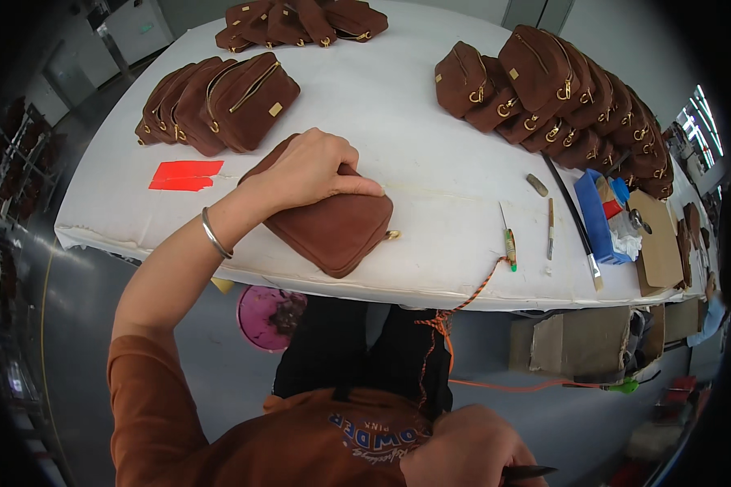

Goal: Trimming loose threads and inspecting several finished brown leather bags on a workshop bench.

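The left hand [313, 170] lies spread, palm down, on a brown suede pouch [329, 219] on the white counter [414, 122]. The right hand [467, 446], low by the body, is closed around a dark tool [528, 471].

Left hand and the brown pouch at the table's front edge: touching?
Touching. The head view shows the left hand pressed flat on the brown pouch, fingers lying along its top edge.

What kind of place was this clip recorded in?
Likely a bag-making workshop: rows of identical brown pouches on a white worktable, brushes beside a blue tray, the left hand pressing one brown pouch.
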{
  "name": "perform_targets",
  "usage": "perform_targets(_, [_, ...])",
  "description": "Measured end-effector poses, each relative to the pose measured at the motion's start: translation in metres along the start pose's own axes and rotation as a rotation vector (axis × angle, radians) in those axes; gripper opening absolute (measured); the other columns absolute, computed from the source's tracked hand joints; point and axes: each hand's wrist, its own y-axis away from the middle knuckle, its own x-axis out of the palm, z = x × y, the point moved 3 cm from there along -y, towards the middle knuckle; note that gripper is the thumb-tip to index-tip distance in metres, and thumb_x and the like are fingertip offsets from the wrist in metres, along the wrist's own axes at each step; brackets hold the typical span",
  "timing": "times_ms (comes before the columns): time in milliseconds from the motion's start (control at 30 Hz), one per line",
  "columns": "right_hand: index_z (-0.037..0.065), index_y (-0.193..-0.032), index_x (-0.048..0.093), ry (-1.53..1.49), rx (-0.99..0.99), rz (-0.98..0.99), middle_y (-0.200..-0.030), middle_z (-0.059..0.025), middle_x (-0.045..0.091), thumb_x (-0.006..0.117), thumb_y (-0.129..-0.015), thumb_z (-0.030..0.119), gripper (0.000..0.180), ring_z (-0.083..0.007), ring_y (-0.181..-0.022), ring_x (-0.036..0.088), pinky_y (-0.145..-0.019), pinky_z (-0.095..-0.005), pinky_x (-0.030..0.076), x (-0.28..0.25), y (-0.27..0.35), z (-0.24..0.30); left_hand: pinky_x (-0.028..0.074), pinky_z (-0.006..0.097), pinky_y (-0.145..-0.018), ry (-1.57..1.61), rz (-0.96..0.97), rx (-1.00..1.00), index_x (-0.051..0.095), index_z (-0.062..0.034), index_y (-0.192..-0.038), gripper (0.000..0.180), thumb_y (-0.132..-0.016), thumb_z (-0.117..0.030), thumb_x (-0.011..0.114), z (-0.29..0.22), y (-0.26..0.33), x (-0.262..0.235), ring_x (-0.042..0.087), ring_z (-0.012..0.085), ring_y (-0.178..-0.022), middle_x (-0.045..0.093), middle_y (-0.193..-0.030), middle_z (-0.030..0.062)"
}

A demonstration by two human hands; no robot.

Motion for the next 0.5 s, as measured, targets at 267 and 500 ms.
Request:
perform_targets(267, [-0.025,-0.12,0.05,-0.049,-0.004,-0.122,-0.074,-0.0108,0.063,0.08,-0.081,0.029,0.073,-0.01,-0.045,0.048,-0.043,-0.0252,0.041,-0.003,0.011,-0.001,0.046,0.036,-0.054,0.155,0.085,-0.394,0.068,0.0024,-0.068,0.052,-0.087,-0.046,0.068,-0.002,0.013,-0.026,0.054,0.0224,-0.053,0.058,-0.056,0.0166])
perform_targets(500, [-0.024,-0.118,0.052,0.247,-0.063,0.114,-0.094,-0.0222,0.069,0.083,-0.078,0.029,0.073,-0.013,-0.047,0.047,-0.045,-0.0258,0.044,-0.004,-0.002,0.011,0.039,0.024,-0.05,0.654,0.393,-0.493,0.067,-0.001,-0.081,0.04,-0.095,-0.038,0.062,-0.013,0.032,-0.002,0.047,0.0038,-0.058,0.059,-0.069,-0.0038])
